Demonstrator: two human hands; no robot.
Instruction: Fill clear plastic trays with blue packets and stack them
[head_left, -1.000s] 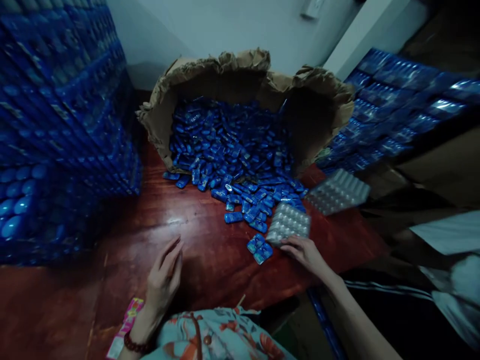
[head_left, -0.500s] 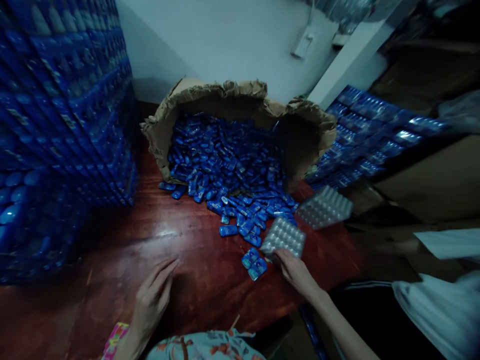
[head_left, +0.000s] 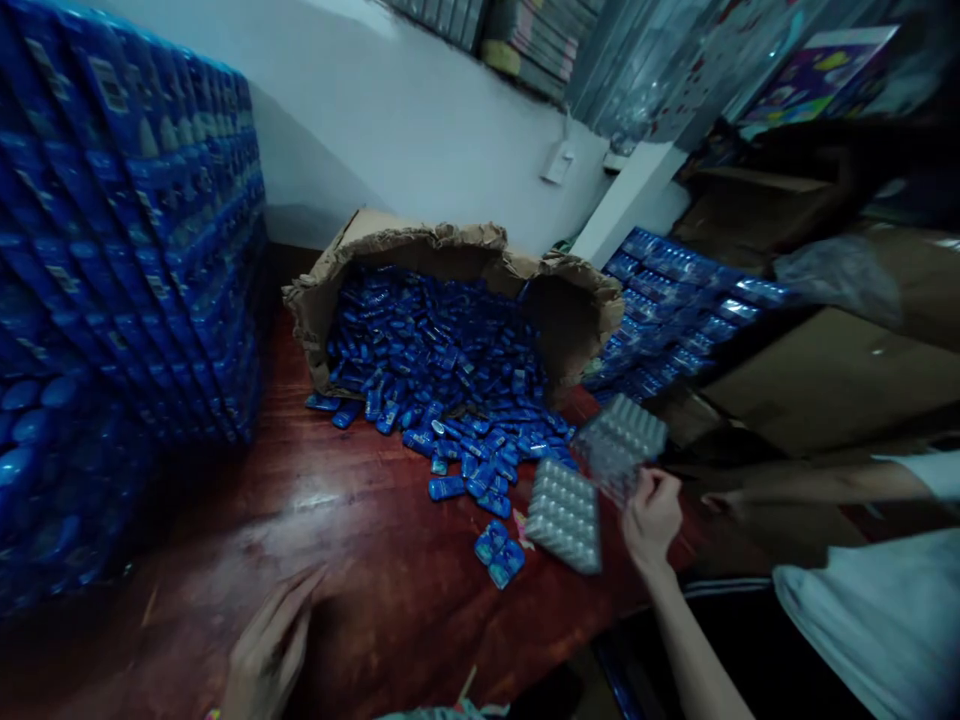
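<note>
My right hand (head_left: 652, 520) is closed, its curled fingers at the near edge of a clear plastic tray (head_left: 626, 430) with rows of round bumps; blur partly obscures the grip. Left of that hand, a second clear tray (head_left: 564, 515) lies on the reddish-brown tabletop (head_left: 360, 590). Beside it rests a small cluster of blue packs (head_left: 499, 553), with a pink scrap (head_left: 523, 528) between the two. My left hand (head_left: 274, 640) is low over the table, fingers stretched out and holding nothing. Many loose blue packs (head_left: 465, 370) spill toward me from a torn cardboard box (head_left: 322, 290).
Tall stacks of wrapped blue bottles (head_left: 172, 250) stand at the left. More wrapped blue packs (head_left: 660, 300) are piled behind the box at right. Another person's arm (head_left: 817, 485) reaches in from the right, near brown cartons (head_left: 840, 370). A white wall (head_left: 420, 130) rises behind.
My right hand has let go of the nearer tray and moved right to the farther one. The nearer tray has turned slightly. The view has tilted up, and a co-worker's arm now shows.
</note>
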